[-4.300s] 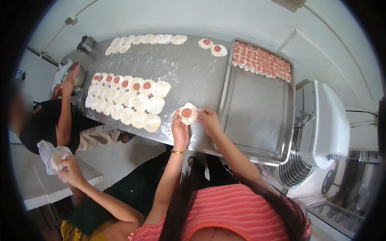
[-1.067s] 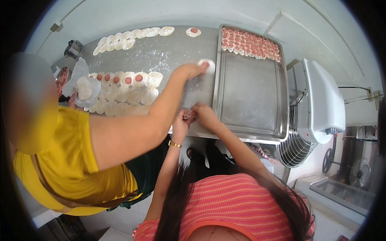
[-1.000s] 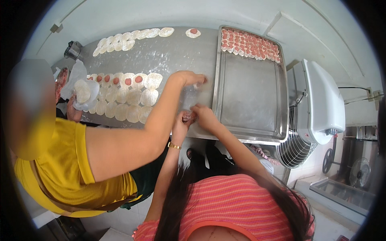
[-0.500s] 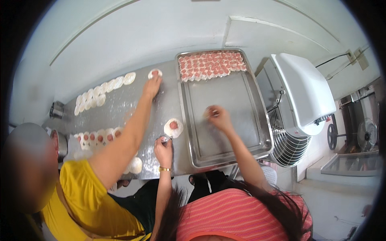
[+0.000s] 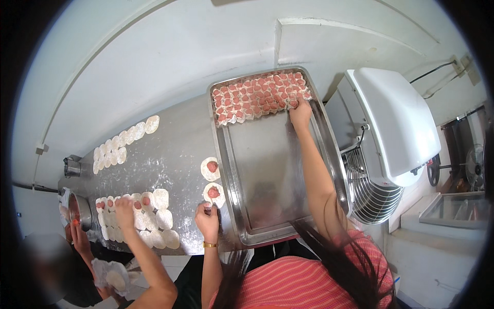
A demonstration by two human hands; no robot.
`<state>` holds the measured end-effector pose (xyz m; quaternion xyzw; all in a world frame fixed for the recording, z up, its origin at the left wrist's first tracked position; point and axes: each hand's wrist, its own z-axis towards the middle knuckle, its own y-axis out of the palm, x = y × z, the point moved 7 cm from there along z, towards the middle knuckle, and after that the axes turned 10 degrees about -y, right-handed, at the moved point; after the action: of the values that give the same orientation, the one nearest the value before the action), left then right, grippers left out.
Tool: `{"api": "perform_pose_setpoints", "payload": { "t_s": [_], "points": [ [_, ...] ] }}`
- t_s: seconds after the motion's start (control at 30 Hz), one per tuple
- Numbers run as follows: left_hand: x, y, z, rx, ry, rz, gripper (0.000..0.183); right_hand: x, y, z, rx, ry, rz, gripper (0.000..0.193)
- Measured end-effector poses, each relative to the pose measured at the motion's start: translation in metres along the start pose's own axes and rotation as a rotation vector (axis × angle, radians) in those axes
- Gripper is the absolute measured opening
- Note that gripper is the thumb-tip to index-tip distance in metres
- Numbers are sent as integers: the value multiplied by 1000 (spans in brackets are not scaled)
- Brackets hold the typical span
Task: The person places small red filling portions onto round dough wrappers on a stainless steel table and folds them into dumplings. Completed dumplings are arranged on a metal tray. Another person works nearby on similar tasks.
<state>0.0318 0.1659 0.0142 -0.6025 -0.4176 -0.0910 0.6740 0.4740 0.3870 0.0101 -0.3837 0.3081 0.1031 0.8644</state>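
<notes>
My right hand (image 5: 300, 113) reaches into the large metal tray (image 5: 222, 170), its fingers closed on an open-topped dumpling at the front right end of the packed dumplings (image 5: 257, 98). The fingers mostly hide that dumpling. On the table, my left hand (image 5: 207, 220) is closed in a pinch around something small and dark that I cannot make out. Just beyond its fingertips lies a round dough wrapper with a ball of pink meat filling (image 5: 213, 192). A second filled wrapper (image 5: 211, 167) lies behind it, close to the tray's left side.
A co-worker's hand (image 5: 124, 210) hovers over rows of wrappers (image 5: 159, 219), some topped with meat. More plain wrappers (image 5: 134, 133) lie at the back left. A metal bowl of filling (image 5: 81, 211) stands at the left. A white mixer (image 5: 388, 123) stands right of the tray.
My right hand has gone from the tray's middle to the dumpling rows. The co-worker's hand has withdrawn left to the wrappers. The second filled wrapper now lies nearer the first.
</notes>
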Motion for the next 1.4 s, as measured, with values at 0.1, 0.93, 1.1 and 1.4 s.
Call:
{"api": "perform_pose_setpoints", "payload": {
  "t_s": [0.1,0.93,1.1,1.4],
  "points": [
    [0,3,1,-14,-18,-26,14,5,5,0,-13,-22,33,38],
    [-57,24,-6,-184,-540,-1095,25,-22,-18,-3,-136,-64,79,57],
    [-84,46,-8,-294,-496,-1207,26,-123,-41,-84,-195,-209,466,46],
    [-57,18,-20,-475,-485,-1687,27,-249,-11,-292,-1086,496,1150,25]
  ]
}}
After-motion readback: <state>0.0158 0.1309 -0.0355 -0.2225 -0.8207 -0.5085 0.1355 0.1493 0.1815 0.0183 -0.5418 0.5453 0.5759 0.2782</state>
